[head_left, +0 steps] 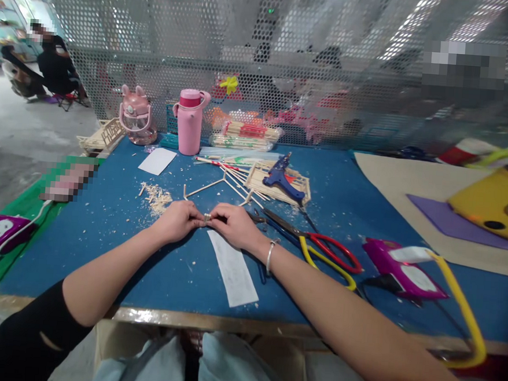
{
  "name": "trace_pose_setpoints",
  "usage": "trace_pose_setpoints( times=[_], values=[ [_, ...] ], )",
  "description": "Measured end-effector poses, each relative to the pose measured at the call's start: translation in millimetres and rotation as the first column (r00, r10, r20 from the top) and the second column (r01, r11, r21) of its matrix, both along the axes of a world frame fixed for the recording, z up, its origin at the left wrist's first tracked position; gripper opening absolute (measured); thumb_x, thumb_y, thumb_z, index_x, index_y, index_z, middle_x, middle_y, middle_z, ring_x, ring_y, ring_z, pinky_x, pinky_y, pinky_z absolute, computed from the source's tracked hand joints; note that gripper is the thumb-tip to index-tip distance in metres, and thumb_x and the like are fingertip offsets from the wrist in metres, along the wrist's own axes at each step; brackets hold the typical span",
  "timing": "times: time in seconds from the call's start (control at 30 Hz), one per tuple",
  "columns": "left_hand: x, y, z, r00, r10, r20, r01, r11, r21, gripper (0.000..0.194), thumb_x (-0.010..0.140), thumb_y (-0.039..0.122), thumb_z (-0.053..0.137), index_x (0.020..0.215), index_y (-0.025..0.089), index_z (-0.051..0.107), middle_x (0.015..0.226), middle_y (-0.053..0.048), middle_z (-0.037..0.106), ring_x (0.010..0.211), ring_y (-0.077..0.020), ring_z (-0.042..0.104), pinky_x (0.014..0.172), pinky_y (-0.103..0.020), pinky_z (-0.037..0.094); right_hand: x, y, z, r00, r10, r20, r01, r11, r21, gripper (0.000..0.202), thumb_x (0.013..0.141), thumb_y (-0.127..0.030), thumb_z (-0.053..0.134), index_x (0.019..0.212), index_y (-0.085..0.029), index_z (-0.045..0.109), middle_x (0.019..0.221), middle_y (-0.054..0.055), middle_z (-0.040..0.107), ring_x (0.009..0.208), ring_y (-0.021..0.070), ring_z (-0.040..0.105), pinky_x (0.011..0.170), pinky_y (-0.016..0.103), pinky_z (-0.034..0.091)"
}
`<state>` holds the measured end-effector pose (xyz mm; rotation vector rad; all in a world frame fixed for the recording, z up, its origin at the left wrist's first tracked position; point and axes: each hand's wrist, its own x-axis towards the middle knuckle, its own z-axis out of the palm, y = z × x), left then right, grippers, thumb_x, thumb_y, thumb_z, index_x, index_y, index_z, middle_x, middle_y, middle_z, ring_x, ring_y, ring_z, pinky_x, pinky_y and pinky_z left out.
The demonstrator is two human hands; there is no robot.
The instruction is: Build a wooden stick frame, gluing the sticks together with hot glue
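My left hand (179, 220) and my right hand (236, 224) meet over the blue table, fingertips pinching a small bundle of short wooden stick pieces (207, 217) between them. Just beyond my hands lies a thin frame of joined wooden sticks (206, 187) with short upright ends. Left of it is a pile of cut stick bits (155, 199). A strip of white paper (233, 270) rests on the near side, below my right hand. Scissors (315, 241) with red and yellow handles lie beside my right wrist, next to a dark tool partly hidden by that hand.
A blue glue gun (284, 181) lies on a stick-built panel (255, 179) among loose sticks. Behind stand a pink thermos (190, 122) and a pink bottle (138, 118) before a perforated metal screen (168, 45). A purple power strip (405, 271) with a yellow cable sits right.
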<state>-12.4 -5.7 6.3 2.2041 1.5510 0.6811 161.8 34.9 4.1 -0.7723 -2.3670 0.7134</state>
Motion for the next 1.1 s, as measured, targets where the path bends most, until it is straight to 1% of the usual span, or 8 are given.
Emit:
trace_pose_setpoints(
  times=[0.4, 0.6, 0.73, 0.87, 0.97, 1.03, 1.1],
  values=[
    [0, 0, 1.6, 1.000, -0.008, -0.028, 0.008, 1.000, 0.006, 0.010, 0.075, 0.023, 0.062, 0.075, 0.018, 0.071, 0.069, -0.002, 0.065, 0.065, -0.0120, 0.057, 0.062, -0.021, 0.042, 0, -1, 2.1, 1.000, -0.018, -0.001, 0.018, 0.998, -0.064, 0.010, 0.075, -0.015, 0.059, 0.066, -0.015, 0.063, 0.067, 0.001, 0.062, 0.064, 0.0101, 0.054, 0.063, 0.021, 0.038],
    [0, 0, 0.2, 1.000, -0.006, -0.006, 0.006, 1.000, -0.011, 0.010, 0.075, 0.022, 0.062, 0.073, 0.017, 0.071, 0.069, -0.002, 0.064, 0.067, -0.0123, 0.057, 0.063, -0.021, 0.042, -1, -2, 2.8, 1.000, -0.019, 0.005, 0.020, 0.997, -0.074, 0.010, 0.075, -0.013, 0.058, 0.066, -0.015, 0.063, 0.066, 0.001, 0.063, 0.063, 0.0098, 0.054, 0.062, 0.020, 0.038],
    [-1, 0, -0.5, 1.000, -0.021, -0.013, 0.021, 1.000, -0.011, 0.011, 0.076, 0.022, 0.061, 0.074, 0.017, 0.070, 0.069, -0.002, 0.063, 0.068, -0.0125, 0.057, 0.064, -0.021, 0.042, -1, -2, 2.7, 1.000, -0.018, 0.005, 0.018, 0.997, -0.070, 0.010, 0.075, -0.015, 0.059, 0.066, -0.015, 0.063, 0.067, 0.001, 0.063, 0.063, 0.0096, 0.054, 0.062, 0.020, 0.038],
    [-2, 0, 0.4, 0.996, -0.062, -0.060, 0.063, 0.998, 0.023, 0.013, 0.079, 0.024, 0.058, 0.076, 0.017, 0.069, 0.070, -0.002, 0.062, 0.069, -0.0127, 0.056, 0.064, -0.022, 0.041, 0, -1, 2.2, 1.000, 0.008, -0.002, -0.008, 0.997, -0.075, 0.009, 0.076, -0.015, 0.057, 0.069, -0.015, 0.063, 0.071, 0.002, 0.064, 0.067, 0.0105, 0.055, 0.065, 0.021, 0.039],
    [-4, 2, 2.4, 0.987, -0.110, -0.121, 0.117, 0.992, 0.047, 0.017, 0.082, 0.027, 0.055, 0.081, 0.017, 0.069, 0.071, -0.003, 0.060, 0.070, -0.0133, 0.055, 0.065, -0.022, 0.040, 3, 2, 2.1, 0.999, 0.026, -0.030, -0.029, 0.990, -0.135, 0.008, 0.077, -0.017, 0.056, 0.073, -0.015, 0.063, 0.073, 0.002, 0.064, 0.068, 0.0109, 0.055, 0.066, 0.022, 0.039],
    [-7, 6, 3.7, 0.975, -0.153, -0.159, 0.163, 0.986, 0.048, 0.019, 0.083, 0.028, 0.053, 0.082, 0.017, 0.069, 0.072, -0.003, 0.060, 0.071, -0.0136, 0.054, 0.066, -0.022, 0.040, 6, 6, 2.5, 0.999, 0.009, -0.048, -0.017, 0.984, -0.175, 0.010, 0.078, -0.019, 0.054, 0.072, -0.015, 0.061, 0.069, 0.000, 0.062, 0.064, 0.0103, 0.053, 0.062, 0.021, 0.039],
    [-11, 10, 4.3, 0.964, -0.192, -0.186, 0.204, 0.978, 0.050, 0.019, 0.083, 0.027, 0.052, 0.084, 0.018, 0.069, 0.075, -0.004, 0.060, 0.074, -0.0138, 0.055, 0.067, -0.022, 0.040, 8, 8, 3.5, 0.998, -0.024, -0.055, 0.014, 0.985, -0.170, 0.011, 0.078, -0.020, 0.054, 0.070, -0.015, 0.059, 0.067, 0.000, 0.059, 0.063, 0.0101, 0.051, 0.061, 0.021, 0.038]
  ],
)
